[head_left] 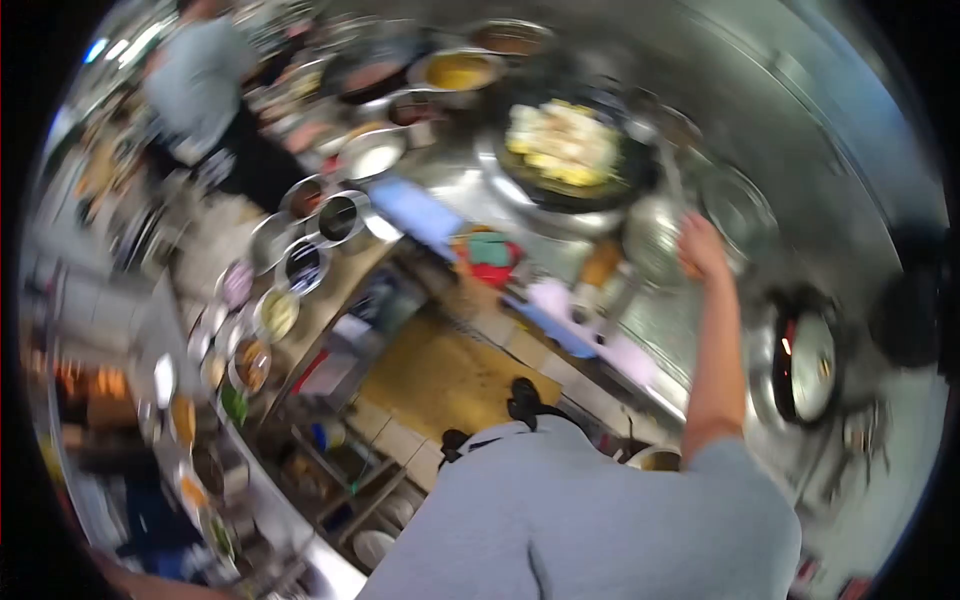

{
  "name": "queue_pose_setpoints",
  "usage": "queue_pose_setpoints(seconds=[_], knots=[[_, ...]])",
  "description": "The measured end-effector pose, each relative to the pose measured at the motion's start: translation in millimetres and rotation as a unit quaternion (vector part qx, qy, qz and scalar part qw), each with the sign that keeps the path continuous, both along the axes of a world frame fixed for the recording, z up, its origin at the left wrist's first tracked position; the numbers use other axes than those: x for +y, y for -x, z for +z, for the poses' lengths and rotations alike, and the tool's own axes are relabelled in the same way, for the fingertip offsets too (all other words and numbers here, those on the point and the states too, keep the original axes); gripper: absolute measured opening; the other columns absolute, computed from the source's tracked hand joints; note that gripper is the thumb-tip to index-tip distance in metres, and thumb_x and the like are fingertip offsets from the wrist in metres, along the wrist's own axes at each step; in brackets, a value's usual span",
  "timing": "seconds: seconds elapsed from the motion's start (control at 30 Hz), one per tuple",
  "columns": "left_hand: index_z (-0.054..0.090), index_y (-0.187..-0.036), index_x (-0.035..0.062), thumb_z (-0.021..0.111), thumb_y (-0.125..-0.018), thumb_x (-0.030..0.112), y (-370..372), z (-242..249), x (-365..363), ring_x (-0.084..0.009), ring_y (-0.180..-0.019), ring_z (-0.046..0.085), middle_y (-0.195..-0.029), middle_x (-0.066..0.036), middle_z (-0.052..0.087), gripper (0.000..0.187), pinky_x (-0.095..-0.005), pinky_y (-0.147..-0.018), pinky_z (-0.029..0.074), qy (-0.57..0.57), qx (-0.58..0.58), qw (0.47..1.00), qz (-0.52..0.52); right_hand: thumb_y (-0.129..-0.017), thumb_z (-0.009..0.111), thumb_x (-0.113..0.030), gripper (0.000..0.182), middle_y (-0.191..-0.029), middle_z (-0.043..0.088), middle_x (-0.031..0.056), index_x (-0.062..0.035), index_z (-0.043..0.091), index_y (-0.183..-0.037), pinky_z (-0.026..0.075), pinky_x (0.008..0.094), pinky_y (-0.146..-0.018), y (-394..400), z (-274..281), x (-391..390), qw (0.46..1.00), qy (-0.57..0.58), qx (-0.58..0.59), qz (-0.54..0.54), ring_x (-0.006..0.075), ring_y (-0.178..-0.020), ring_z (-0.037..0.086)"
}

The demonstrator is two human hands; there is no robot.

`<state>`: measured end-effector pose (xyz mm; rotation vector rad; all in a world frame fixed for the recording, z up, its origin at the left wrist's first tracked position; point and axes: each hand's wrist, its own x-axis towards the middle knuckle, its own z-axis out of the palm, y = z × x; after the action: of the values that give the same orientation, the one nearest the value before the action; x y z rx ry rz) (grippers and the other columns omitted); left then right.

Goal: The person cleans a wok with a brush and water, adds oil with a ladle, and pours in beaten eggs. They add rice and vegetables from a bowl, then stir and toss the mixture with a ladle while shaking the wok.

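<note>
My right hand [702, 247] is closed round the handle of a long metal utensil [668, 168], which reaches up toward the right rim of a dark wok [560, 195]. Its far end is blurred. Pale and yellow food [565, 142] is heaped in the wok. Just left of my hand lies a round metal strainer or lid [652, 238], and a round glass-like lid or bowl [738, 212] is on its right. A blurred strip of bare arm shows at the bottom left edge; my left hand itself is not visible.
A second wok or pan [808, 365] is at the right. Bowls of ingredients, one with yellow contents [460, 72], line the counters. A red container [490, 262] stands on the near counter edge. Another person [200, 85] is at the upper left.
</note>
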<state>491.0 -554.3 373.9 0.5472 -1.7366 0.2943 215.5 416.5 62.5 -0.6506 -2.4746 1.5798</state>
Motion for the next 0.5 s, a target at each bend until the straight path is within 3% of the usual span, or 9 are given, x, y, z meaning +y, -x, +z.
queue_pose_setpoints(seconds=[0.03,0.1,0.23,0.27,0.3,0.33,0.4,0.47,0.5], knots=[[0.062,-0.113,0.0011,0.054,-0.09,0.038,36.5,-27.5,49.6,-0.0265,-0.109,0.057,-0.117,-0.016,0.061,0.045,-0.0386,-0.094,0.043,-0.016,0.005,0.996,-0.085,-0.097,0.044,-0.023,0.017,-0.062,0.046,0.0004,-0.0071,0.051,-0.093,0.038,0.0282,-0.04,0.0,31.7,-29.8,0.999,0.028,-0.007,-0.036,0.0101,-0.045,0.044],[0.063,-0.111,0.0002,0.053,-0.091,0.034,110.0,-94.1,150.6,-0.0251,-0.106,0.058,-0.113,-0.015,0.062,0.041,-0.0368,-0.092,0.044,-0.106,-0.044,0.958,-0.264,-0.096,0.046,-0.023,0.019,-0.065,0.049,0.0039,-0.0055,0.052,-0.097,0.041,0.0304,-0.041,27.4,33.6,-32.6,0.994,0.091,-0.038,-0.042,0.0138,-0.048,0.048],[0.066,-0.108,0.0001,0.056,-0.091,0.02,273.0,-229.9,406.7,-0.0264,-0.105,0.059,-0.114,-0.015,0.063,0.028,-0.0366,-0.094,0.044,-0.297,-0.272,0.7,-0.59,-0.096,0.045,-0.019,0.019,-0.064,0.051,0.007,-0.0037,0.054,-0.103,0.041,0.0331,-0.041,120.6,-11.6,-69.5,0.986,0.162,-0.024,-0.028,0.0185,-0.049,0.051],[0.065,-0.112,0.0028,0.06,-0.089,0.014,312.8,-260.2,460.3,-0.0295,-0.114,0.056,-0.121,-0.017,0.06,0.026,-0.038,-0.099,0.041,-0.257,-0.316,0.659,-0.632,-0.096,0.045,-0.018,0.02,-0.064,0.052,0.0082,-0.0035,0.054,-0.106,0.041,0.0332,-0.041,134.2,-15.5,-90.2,0.981,0.188,-0.048,-0.024,0.0193,-0.051,0.053],[0.063,-0.117,0.0062,0.058,-0.09,0.017,341.6,-285.4,515.6,-0.0315,-0.122,0.05,-0.131,-0.019,0.053,0.029,-0.039,-0.102,0.038,-0.339,-0.367,0.62,-0.605,-0.095,0.045,-0.018,0.023,-0.067,0.056,0.0121,-0.0044,0.054,-0.11,0.045,0.0365,-0.046,138.7,-11.0,-114.8,0.989,0.124,-0.077,-0.004,0.0233,-0.056,0.057],[0.06,-0.124,0.0123,0.059,-0.09,0.02,377.4,-314.0,554.9,-0.0326,-0.126,0.046,-0.138,-0.019,0.047,0.035,-0.0412,-0.105,0.036,-0.22,-0.358,0.605,-0.676,-0.094,0.046,-0.017,0.026,-0.07,0.061,0.0161,-0.0053,0.054,-0.115,0.048,0.0399,-0.051,135.1,-6.9,-134.6,0.992,0.06,-0.107,0.013,0.0274,-0.062,0.062],[0.055,-0.13,0.0195,0.059,-0.091,0.028,415.7,-332.2,613.6,-0.033,-0.13,0.041,-0.142,-0.011,0.043,0.04,-0.0485,-0.108,0.031,-0.033,-0.409,0.675,-0.613,-0.091,0.049,-0.02,0.034,-0.082,0.065,0.0227,-0.0088,0.053,-0.123,0.052,0.0468,-0.068,122.8,-24.0,-153.3,0.982,-0.163,-0.035,0.088,0.036,-0.078,0.065],[0.063,-0.119,0.0165,0.058,-0.09,0.032,454.9,-344.9,628.5,-0.0317,-0.116,0.053,-0.128,-0.009,0.056,0.033,-0.0458,-0.097,0.042,-0.02,-0.404,0.651,-0.642,-0.09,0.052,-0.022,0.04,-0.088,0.065,0.0236,-0.0132,0.05,-0.129,0.049,0.0497,-0.081,76.4,-14.7,-157.1,0.954,-0.282,-0.047,0.087,0.0409,-0.086,0.063],[0.067,-0.111,0.0144,0.059,-0.09,0.033,472.6,-343.3,627.3,-0.0318,-0.105,0.058,-0.116,-0.01,0.062,0.029,-0.0444,-0.089,0.045,-0.029,-0.472,0.56,-0.681,-0.09,0.052,-0.022,0.044,-0.087,0.065,0.0229,-0.0158,0.046,-0.134,0.049,0.0501,-0.078,53.4,-4.1,-145.9,0.943,-0.311,-0.082,0.088,0.0403,-0.085,0.063]])
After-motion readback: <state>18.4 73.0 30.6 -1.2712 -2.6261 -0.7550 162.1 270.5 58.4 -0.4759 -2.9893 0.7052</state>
